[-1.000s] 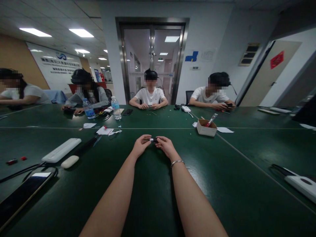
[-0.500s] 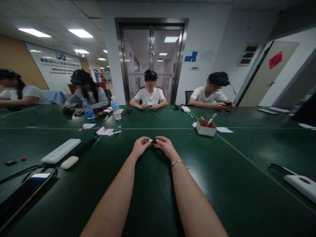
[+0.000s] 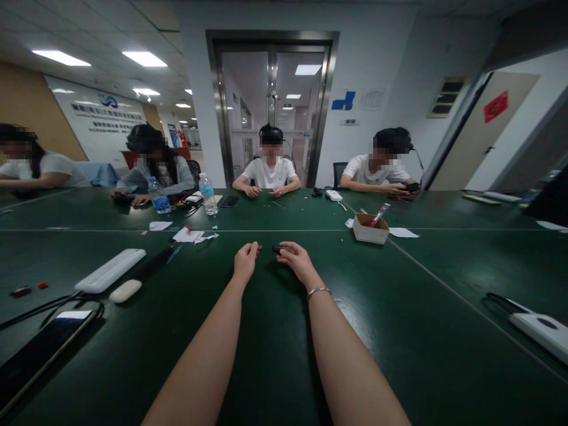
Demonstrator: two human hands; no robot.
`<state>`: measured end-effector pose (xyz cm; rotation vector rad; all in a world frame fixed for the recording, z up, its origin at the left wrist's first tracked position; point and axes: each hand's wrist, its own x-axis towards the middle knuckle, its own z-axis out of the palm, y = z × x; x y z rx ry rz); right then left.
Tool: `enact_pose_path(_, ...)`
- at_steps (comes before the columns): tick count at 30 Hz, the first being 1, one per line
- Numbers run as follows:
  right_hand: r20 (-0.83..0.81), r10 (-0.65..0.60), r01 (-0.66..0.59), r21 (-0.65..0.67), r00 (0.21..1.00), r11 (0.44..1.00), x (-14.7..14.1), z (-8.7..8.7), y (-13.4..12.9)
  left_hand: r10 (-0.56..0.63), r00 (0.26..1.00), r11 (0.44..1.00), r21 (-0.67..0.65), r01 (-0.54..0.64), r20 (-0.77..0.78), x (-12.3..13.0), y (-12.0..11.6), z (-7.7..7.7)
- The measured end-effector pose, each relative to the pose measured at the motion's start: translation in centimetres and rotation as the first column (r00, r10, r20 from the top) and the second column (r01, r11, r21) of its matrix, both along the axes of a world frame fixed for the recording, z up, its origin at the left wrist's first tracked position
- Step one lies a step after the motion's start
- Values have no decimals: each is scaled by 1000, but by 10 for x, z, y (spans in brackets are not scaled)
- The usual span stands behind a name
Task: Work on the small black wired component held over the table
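Above the dark green table point(image 3: 275, 331), my left hand point(image 3: 245, 260) is closed, pinching a small dark piece point(image 3: 260, 248) that pokes out to the right of its fingertips. My right hand point(image 3: 295, 258), with a silver bracelet on its wrist, grips a small black object point(image 3: 277, 249) between thumb and fingers. A short gap separates the two held pieces. Both are too small to make out in detail.
A small cardboard box point(image 3: 371, 232) with tools stands beyond, to the right. Paper scraps point(image 3: 188, 235) and two water bottles point(image 3: 208, 195) are at the left. Nearer lie a white power strip point(image 3: 110, 271), a white case point(image 3: 126, 291) and a phone point(image 3: 42, 355). Several people sit opposite.
My left hand has moved left, away from my right hand. The small silver and black item between them now shows as two separate pieces, one in each hand.
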<state>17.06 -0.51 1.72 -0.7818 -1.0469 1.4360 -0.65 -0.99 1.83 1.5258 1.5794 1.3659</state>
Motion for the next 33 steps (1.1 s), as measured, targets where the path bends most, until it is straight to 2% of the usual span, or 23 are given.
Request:
enact_pose_path(3,30,31,-31,5,999,999,-3,-1,0,-95,986,995,17,98,-135,9,-5,1)
enact_pose_path(6,40,43,-44,12,998,999,-4,-2,0,-94,976,995,-2,96,-199,15,-10,4)
enact_pose_path(15,85,39,-39,-4,996,999,-4,0,-1,-34,983,998,-52,25,-183,18,-19,13)
enact_pose_path(24,58,30,-29,-26,998,999,-4,4,-4,-17,974,999,-38,9,-228,17,-14,9)
enact_pose_path(33,73,14,-12,-30,997,999,-4,3,-3,-28,974,997,-78,11,-227,17,-20,13)
